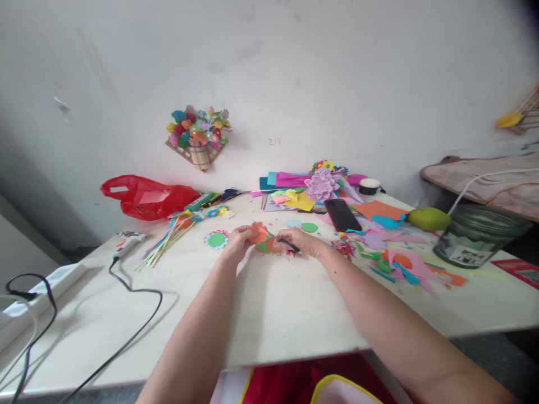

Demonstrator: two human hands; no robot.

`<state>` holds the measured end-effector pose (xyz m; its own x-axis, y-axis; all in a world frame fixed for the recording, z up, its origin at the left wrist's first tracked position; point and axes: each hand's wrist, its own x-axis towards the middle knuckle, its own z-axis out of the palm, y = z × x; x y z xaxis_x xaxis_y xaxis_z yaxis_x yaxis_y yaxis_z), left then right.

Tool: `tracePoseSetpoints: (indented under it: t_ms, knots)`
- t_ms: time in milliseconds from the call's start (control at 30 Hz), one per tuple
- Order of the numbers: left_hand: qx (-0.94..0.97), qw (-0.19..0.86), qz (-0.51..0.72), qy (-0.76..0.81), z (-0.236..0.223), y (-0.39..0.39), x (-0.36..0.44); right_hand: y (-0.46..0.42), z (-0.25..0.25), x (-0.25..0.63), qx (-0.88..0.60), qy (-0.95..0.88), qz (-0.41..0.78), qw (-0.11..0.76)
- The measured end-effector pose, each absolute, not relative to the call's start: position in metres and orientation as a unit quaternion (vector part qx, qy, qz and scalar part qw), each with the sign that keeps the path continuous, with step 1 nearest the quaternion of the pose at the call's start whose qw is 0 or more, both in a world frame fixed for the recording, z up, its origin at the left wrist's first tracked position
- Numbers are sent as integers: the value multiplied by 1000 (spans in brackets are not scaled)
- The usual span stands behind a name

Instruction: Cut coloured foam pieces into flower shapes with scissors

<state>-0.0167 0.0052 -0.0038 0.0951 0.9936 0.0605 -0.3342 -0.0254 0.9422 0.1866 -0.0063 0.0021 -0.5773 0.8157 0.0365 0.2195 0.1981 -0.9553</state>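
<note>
Over the middle of the white table, my left hand (pixel 239 243) pinches an orange paper flower (pixel 258 232) by its left edge. Small dark-handled scissors (pixel 288 243) are gripped in my right hand (pixel 301 241), their blades pointing left at the flower's edge. Just beneath lie more orange and green cut pieces (pixel 269 245), partly covered by the flower and the scissors. Left of my left hand rests a green disc on a scalloped pale flower (pixel 218 239). Beyond my right hand are a green paper circle (pixel 309 227) and a pale blue circle (pixel 294 223).
A phone (pixel 342 215), coloured sheets (pixel 381 210) and scraps (pixel 406 264) spread right, beside a glass jar (pixel 475 238) and a yellow-green fruit (pixel 429 219). Leftward are a red bag (pixel 151 197), thin sticks (pixel 168 241) and a corded glue gun (pixel 129 243) near a power strip (pixel 50 286).
</note>
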Motion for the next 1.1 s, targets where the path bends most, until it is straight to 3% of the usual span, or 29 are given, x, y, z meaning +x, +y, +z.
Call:
tracePoseSetpoints:
  t_ms: [1100]
  knots:
    - [437,605,552,371,-2,3,-18,-5,-2,183,-363,-703,527,310]
